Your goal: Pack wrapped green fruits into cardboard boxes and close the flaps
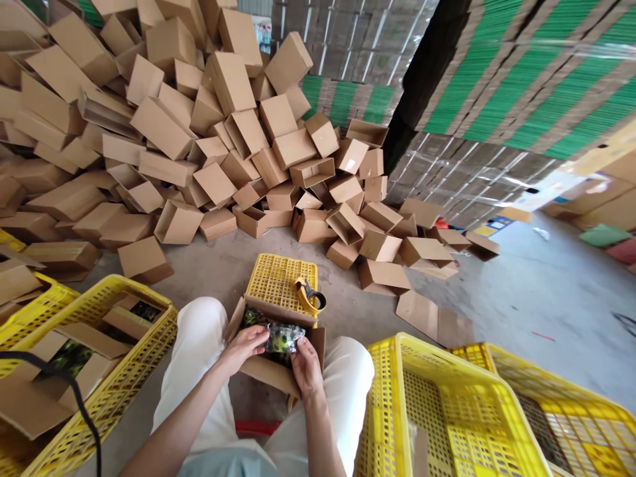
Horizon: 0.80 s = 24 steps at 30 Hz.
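Note:
A clear plastic packet with green and dark contents (283, 338) is held between both hands above an open cardboard box (271, 374). My left hand (250, 343) pinches its left end, and my right hand (305, 363) grips the right end. The box sits between my knees with its flaps spread; more green and dark packets show inside it at the back left, partly hidden by the hands. Just beyond stands an upturned yellow crate (278, 275), with a yellow and black tape dispenser (311, 296) on its right side.
Yellow crates stand on both sides; the left one (149, 358) holds opened boxes, while an open one (397, 404) is at the right. A large heap of cardboard boxes (163, 126) lies ahead. Strapped cardboard stacks (497, 79) rise behind. A black cable (74, 384) curves at lower left.

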Tool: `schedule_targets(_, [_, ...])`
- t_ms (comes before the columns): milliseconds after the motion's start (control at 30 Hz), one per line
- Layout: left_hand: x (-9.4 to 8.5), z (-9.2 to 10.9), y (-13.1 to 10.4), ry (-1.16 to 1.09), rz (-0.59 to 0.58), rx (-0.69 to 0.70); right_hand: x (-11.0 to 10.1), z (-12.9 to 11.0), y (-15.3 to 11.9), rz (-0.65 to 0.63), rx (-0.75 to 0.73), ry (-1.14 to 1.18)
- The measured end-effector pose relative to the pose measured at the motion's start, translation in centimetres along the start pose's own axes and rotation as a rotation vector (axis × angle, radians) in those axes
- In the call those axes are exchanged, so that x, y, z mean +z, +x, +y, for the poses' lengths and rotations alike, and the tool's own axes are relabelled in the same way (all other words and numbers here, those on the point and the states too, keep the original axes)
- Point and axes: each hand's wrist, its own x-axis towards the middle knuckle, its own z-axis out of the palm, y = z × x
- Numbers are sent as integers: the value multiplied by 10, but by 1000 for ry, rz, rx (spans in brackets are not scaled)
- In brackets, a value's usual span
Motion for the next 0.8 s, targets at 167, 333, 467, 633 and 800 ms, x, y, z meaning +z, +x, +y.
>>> schedule_targets(167, [3,-1,0,-88,79,4,1,5,0,-40,24,21])
schedule_targets(333, [17,4,0,-173,112,134,-5,8,-3,14,12,10])
schedule_targets(467, [13,7,2,-206,233,176,-9,4,-3,51,5,68])
schedule_targets(633, [-17,8,7,-116,340,225,-10,9,2,62,33,-18])
schedule_targets(800, [-34,1,16,-6,477,278,-15,21,10,218,-53,-134])
